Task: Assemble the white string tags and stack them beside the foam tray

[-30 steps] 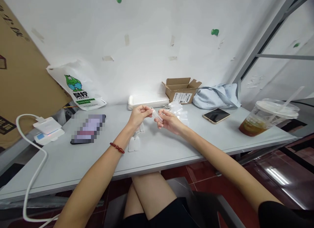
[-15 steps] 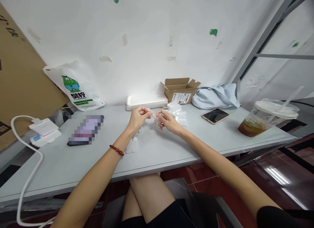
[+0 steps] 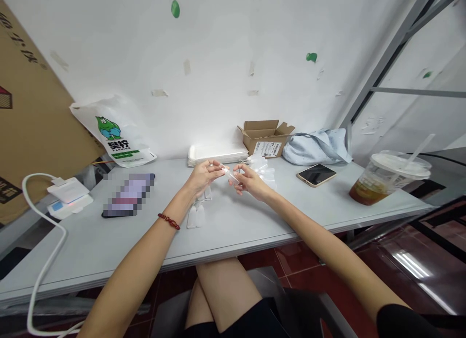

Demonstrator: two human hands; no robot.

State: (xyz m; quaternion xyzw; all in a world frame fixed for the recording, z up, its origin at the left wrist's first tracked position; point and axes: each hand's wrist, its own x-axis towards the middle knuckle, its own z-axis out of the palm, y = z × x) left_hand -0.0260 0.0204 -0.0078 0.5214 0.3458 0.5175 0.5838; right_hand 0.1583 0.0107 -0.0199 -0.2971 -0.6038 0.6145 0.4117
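Above the middle of the table, my left hand [image 3: 202, 177] pinches one end of a small translucent white plastic piece [image 3: 230, 174]. My right hand [image 3: 252, 182] has its fingers closed on the other end. The piece slants between the two hands, and its exact kind is too small to make out. Below my left hand lie several flat white tag-like pieces [image 3: 196, 217], partly hidden by that hand. More of the same whitish pieces [image 3: 268, 176] are heaped just behind my right hand.
At the back stand a stack of white trays [image 3: 218, 153], an open cardboard box [image 3: 267, 141] and a light blue cloth bag [image 3: 316, 148]. A phone [image 3: 316, 175] and a drink cup [image 3: 378, 183] are on the right. Leftward are another phone [image 3: 129, 195], a white charger [image 3: 71, 197] and a plastic bag [image 3: 116, 134].
The view has shifted slightly. The plastic piece between my hands shows more plainly now, and my left fingers have changed their hold on it a little.
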